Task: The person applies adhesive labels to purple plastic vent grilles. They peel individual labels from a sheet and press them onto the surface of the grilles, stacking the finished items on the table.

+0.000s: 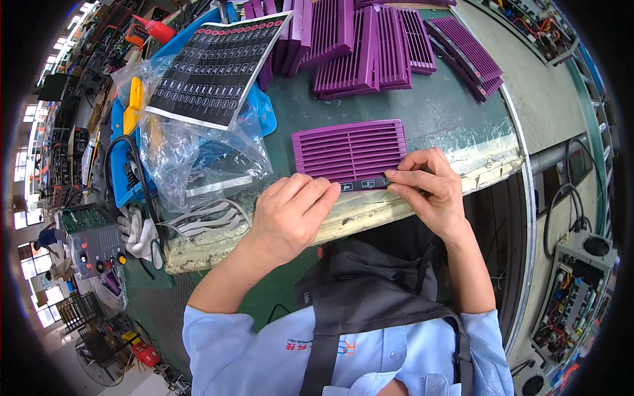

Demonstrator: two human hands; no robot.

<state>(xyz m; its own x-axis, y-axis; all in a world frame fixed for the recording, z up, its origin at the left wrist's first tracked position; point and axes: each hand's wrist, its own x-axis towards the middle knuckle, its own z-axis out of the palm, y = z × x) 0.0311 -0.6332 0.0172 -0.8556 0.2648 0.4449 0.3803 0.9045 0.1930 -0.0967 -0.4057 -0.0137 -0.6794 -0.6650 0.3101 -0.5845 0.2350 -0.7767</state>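
Factory assembly workbench

Stacks of purple slatted panels [376,46] fill the top of the frame, circuit boards [571,297] sit lower right, a bench power supply [92,241] at left, on a worn green worktop [429,109].

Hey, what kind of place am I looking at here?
Likely a factory assembly bench: stacked purple grilles, a black label sheet, and both hands pressing a black strip onto one purple grille.

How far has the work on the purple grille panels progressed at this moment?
In hand: both hands, left hand and right hand, press a dark label strip along the near edge of one purple grille panel. Whether any panel is already labelled cannot be told. Possibly left: the stack of purple panels behind it, and the black sheet of labels looks mostly full.
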